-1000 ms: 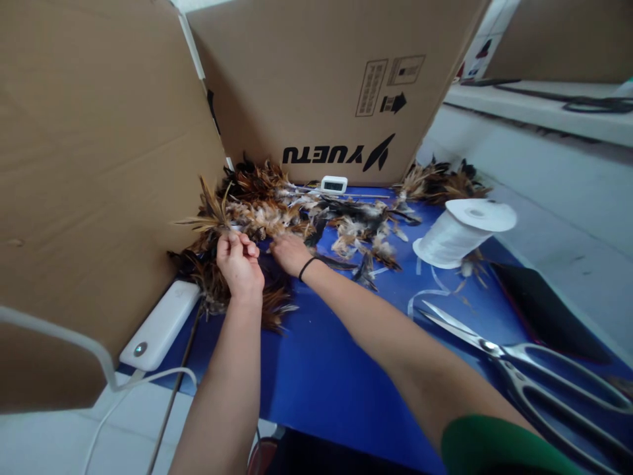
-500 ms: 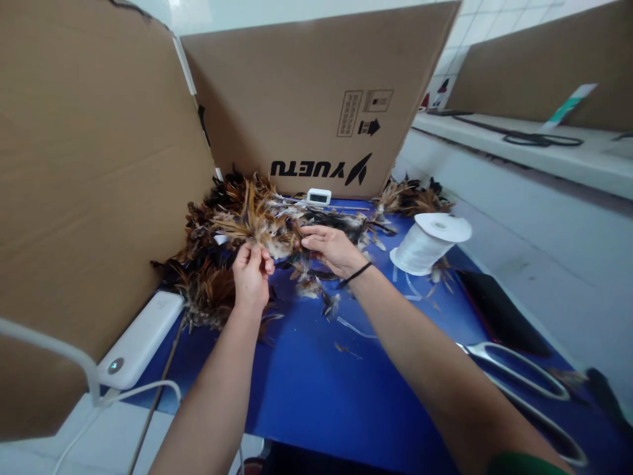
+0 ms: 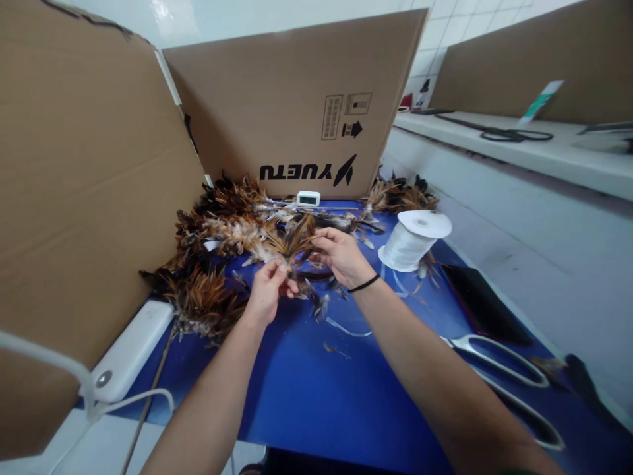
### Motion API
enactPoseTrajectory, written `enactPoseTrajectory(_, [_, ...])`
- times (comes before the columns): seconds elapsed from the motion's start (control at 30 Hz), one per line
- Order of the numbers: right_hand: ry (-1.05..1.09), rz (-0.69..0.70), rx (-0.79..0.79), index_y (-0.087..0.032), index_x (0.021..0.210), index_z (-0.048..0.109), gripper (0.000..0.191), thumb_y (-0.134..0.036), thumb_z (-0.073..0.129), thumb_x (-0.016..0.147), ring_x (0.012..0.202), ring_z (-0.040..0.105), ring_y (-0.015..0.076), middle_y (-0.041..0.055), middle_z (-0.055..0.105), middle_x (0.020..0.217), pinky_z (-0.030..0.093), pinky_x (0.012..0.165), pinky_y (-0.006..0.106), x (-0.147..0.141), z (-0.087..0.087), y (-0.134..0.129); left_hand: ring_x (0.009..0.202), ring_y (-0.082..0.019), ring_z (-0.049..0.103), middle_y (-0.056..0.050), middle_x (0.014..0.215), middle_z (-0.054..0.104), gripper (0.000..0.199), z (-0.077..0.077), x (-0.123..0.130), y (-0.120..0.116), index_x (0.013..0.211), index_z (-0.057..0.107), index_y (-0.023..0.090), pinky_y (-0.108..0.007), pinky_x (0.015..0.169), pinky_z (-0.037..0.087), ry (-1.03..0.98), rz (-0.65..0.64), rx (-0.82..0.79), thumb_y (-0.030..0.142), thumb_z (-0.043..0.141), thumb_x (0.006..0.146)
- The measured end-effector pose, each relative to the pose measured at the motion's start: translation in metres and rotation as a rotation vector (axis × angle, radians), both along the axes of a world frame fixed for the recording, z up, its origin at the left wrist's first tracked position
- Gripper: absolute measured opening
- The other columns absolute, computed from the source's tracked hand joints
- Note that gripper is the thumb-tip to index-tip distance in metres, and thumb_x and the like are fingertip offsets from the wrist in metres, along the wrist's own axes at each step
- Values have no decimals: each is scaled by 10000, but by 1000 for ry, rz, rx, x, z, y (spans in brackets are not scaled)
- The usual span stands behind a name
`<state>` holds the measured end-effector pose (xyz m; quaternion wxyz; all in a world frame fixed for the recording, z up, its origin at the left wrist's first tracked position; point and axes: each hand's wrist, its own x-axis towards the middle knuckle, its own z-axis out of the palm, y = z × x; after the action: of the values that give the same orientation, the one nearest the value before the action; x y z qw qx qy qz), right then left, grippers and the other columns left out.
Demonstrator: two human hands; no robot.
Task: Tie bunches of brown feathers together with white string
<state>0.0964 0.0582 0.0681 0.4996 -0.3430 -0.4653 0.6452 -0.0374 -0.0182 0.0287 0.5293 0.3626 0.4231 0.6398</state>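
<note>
The left hand [image 3: 271, 285] has its grip clamped, thumb against fingers, on the gathered lower end of a small fan-shaped bunch of brown and black feathers [image 3: 291, 243]. This bunch is held over the middle of the smooth blue surface [image 3: 316, 402], its tips spread up and away from the wearer. The right hand [image 3: 342, 257] is at the bunch's right edge, thumb and fingers reaching the outer feathers; whether its grip is together on one of them I cannot tell.

The bunch should weigh next to nothing and shift at a light breath. Its vanes look soft and springy, likely to bend, split or ruffle if squeezed, while the quills ought to be stiffer but thin and rather slick, so single feathers could slide out of a loose pinch. The best hold seems to be low, where the quills gather, leaving the tips free. To the left lies a thick rust-brown and black feather cluster [image 3: 202, 300], apart from the held bunch
</note>
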Motion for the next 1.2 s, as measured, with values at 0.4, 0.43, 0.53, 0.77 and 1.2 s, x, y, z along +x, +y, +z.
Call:
enactPoseTrajectory(0.4, [-37, -105, 38, -175, 688, 547, 199, -273, 675, 572, 586, 507, 80, -42, 533, 657, 423, 478, 200, 2, -4, 8, 439, -48, 474, 26, 624, 557, 251, -10, -4, 7, 685, 511, 146, -180, 441, 389, -3, 63, 59, 321, 690, 704])
enactPoseTrajectory(0.43, [-34, -124, 45, -175, 691, 548, 197, -279, 671, 577, 577, 498, 78, -44, 523, 643, 403, 464, 193, 3, -5, 10, 437, -49, 474, 27, 619, 555, 257, -10, -5, 7, 681, 509, 146, -180, 440, 392, -7, 74, 59, 322, 695, 698])
enactPoseTrajectory(0.53, [-5, -172, 31, -181, 696, 535, 208, -287, 670, 579, 549, 488, 75, -56, 498, 595, 363, 436, 183, 7, -3, 14, 423, -50, 478, 24, 624, 561, 282, -9, -6, 7, 682, 514, 143, -181, 420, 388, -4, 123, 22, 342, 714, 671])
enactPoseTrajectory(0.77, [37, -107, -34, -190, 705, 500, 240, -268, 685, 575, 541, 552, 97, -58, 516, 580, 372, 415, 185, 7, 2, 7, 392, -59, 483, 37, 603, 555, 309, -6, -5, 6, 701, 507, 156, -184, 391, 380, 40, 198, 41, 369, 726, 658])
enactPoseTrajectory(1.2, [5, 12, -204, -192, 675, 499, 144, -148, 614, 602, 542, 579, 117, -32, 561, 592, 390, 378, 182, -8, 0, -8, 446, -72, 490, 26, 551, 542, 253, -10, -1, 5, 696, 551, 149, -199, 455, 417, 24, 80, 45, 355, 697, 694])
